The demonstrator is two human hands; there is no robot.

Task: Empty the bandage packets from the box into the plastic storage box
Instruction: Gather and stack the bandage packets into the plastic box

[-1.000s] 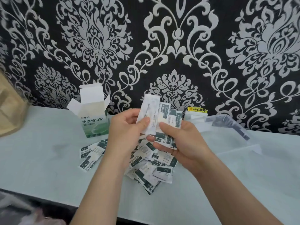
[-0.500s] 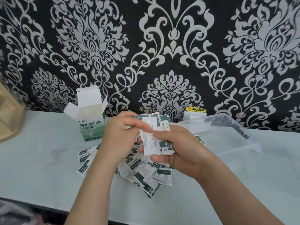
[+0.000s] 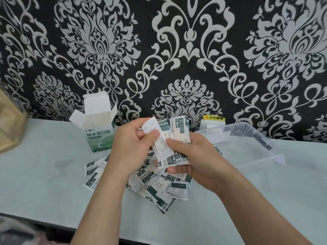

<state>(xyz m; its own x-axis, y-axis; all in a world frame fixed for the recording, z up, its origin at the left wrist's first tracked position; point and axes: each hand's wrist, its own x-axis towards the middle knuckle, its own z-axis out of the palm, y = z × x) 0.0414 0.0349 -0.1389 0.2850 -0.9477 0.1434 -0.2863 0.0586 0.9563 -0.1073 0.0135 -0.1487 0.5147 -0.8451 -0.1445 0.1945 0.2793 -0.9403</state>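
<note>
Bandage packets [image 3: 178, 133]: your left hand [image 3: 131, 149] and right hand [image 3: 200, 161] both pinch a small stack above the loose pile [image 3: 159, 188] on the desk [image 3: 44, 174], between the opened box [image 3: 99, 137] and the plastic storage box [image 3: 247, 138].

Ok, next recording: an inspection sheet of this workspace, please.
Surface: pale table, loose packets heaped at centre.
Job's things: open bandage box upright rear left; clear plastic storage box right; held stack of packets.
Clutter: tan bag at left edge; yellow-labelled white item behind storage box.
Hands: left hand and right hand both grip the held stack.
Cables: nothing seen.
Surroundings: black-and-silver patterned wallpaper.
</note>
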